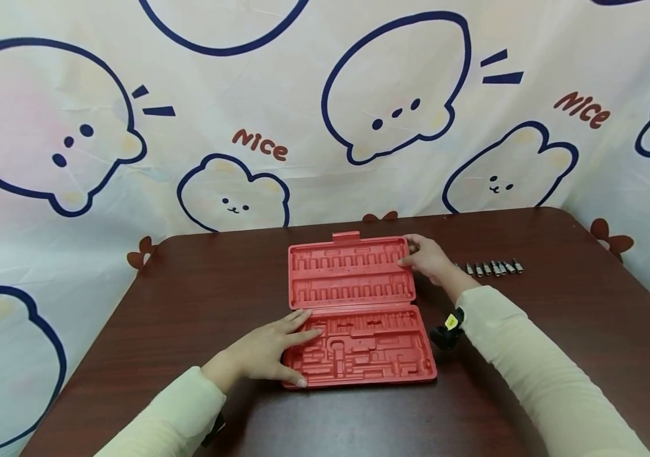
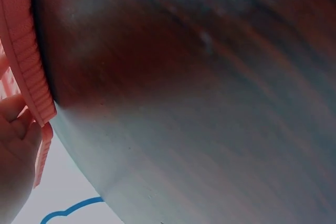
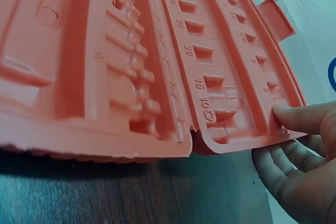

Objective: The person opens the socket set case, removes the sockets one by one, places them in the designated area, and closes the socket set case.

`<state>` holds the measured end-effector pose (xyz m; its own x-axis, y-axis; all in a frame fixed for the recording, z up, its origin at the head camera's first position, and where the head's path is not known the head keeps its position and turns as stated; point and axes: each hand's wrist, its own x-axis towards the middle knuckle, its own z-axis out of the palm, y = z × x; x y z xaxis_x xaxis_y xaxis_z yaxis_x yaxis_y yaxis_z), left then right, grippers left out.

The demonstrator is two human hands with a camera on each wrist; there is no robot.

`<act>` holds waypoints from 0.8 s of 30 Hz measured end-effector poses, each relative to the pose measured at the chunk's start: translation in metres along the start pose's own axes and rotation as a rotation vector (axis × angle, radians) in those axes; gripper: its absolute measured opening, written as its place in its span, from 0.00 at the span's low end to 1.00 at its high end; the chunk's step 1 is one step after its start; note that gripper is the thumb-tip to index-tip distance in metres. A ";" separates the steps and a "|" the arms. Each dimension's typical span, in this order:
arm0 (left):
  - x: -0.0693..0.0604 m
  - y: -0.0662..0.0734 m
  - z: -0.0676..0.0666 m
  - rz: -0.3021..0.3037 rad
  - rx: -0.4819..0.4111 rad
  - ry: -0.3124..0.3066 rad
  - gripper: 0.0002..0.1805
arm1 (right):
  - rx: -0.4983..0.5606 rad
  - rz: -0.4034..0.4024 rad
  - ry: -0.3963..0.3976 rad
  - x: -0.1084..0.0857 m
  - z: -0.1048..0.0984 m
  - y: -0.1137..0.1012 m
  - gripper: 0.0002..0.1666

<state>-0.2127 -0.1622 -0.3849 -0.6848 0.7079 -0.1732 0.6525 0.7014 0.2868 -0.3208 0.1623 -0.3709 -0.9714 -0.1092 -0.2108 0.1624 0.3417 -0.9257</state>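
A red plastic tool case (image 1: 359, 346) lies unfolded on the table, its moulded slots bare in both halves. Its lid (image 1: 353, 274) leans up at the back, with a latch tab on the far edge. My left hand (image 1: 265, 349) rests with spread fingers on the left side of the lower half; the left wrist view catches only part of that hand (image 2: 16, 150) beside the case's ribbed edge (image 2: 23, 45). At the lid's right edge, my right hand (image 3: 304, 156) pinches the rim, thumb on the inner face and fingers behind. Numbers are moulded along the slots.
Several small metal bits or sockets (image 1: 493, 268) stand in a row on the brown table (image 1: 211, 279), right of the case and partly behind my right forearm. A white cloth (image 1: 313, 190) with cartoon outlines hangs behind the table.
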 end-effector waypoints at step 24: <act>-0.010 0.014 -0.032 0.109 0.218 0.421 0.40 | -0.389 -0.604 0.178 -0.056 0.001 0.003 0.24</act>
<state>-0.2068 -0.1625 -0.3492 -0.6512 0.7143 0.2563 0.7496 0.6582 0.0703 -0.2654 0.1687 -0.3617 -0.8907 -0.2416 0.3850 -0.4507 0.5797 -0.6788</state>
